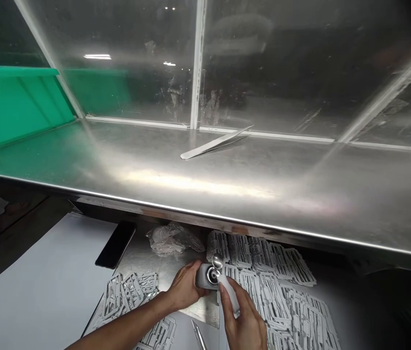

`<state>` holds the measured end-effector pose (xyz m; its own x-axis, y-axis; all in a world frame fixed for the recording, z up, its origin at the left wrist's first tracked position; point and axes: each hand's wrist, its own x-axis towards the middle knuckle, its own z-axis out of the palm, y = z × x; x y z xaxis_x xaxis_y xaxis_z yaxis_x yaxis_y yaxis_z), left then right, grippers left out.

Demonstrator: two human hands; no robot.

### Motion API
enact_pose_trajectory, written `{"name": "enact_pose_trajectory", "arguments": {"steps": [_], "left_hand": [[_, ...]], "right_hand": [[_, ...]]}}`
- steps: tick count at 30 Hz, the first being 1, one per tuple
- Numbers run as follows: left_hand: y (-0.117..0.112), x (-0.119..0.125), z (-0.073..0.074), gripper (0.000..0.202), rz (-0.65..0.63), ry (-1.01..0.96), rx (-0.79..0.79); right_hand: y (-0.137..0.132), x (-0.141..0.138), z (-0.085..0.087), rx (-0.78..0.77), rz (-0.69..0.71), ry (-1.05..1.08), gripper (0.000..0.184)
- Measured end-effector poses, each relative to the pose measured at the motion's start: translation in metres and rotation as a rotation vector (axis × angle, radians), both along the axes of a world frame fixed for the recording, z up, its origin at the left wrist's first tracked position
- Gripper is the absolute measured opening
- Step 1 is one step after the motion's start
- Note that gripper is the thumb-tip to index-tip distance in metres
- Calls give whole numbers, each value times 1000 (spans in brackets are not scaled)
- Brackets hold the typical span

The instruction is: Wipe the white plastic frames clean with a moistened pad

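Observation:
My left hand (183, 289) grips a small grey housing (205, 276) with a round dark opening facing up. My right hand (244, 323) holds a white-handled tool (228, 291) whose rounded metal tip (217, 262) rests at the housing's opening. Both hands work low in the view, under the front edge of a steel shelf (227, 180). Grey moulded plastic frames (282, 287) lie spread under and to the right of the hands. More of them (128, 291) lie to the left.
A dark phone (115, 244) lies left of a crumpled clear bag (171, 238). A metal strip (214, 142) rests on the shelf near clear panels. A green bin wall (12, 107) stands at far left. Tweezers (198, 336) lie near the bottom edge. A white sheet (45, 282) covers the left.

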<state>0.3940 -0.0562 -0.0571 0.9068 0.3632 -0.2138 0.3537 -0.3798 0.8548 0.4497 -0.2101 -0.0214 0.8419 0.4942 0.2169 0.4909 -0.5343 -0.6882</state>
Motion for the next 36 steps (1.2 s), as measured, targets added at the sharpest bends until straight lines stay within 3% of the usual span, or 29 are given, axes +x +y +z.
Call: {"name": "enact_pose_trajectory", "arguments": {"steps": [6, 16, 22, 36], "left_hand": [[11, -12, 3, 47, 14, -46, 127], [19, -17, -1, 49, 17, -49, 114], [20, -13, -7, 47, 19, -61, 111], [29, -7, -28, 42, 6, -38, 161]], "right_hand": [[10, -1, -14, -64, 13, -16, 46], [14, 5, -21, -200, 85, -95, 43], [12, 20, -22, -255, 195, -155, 39], [22, 32, -17, -285, 264, -387, 26]]}}
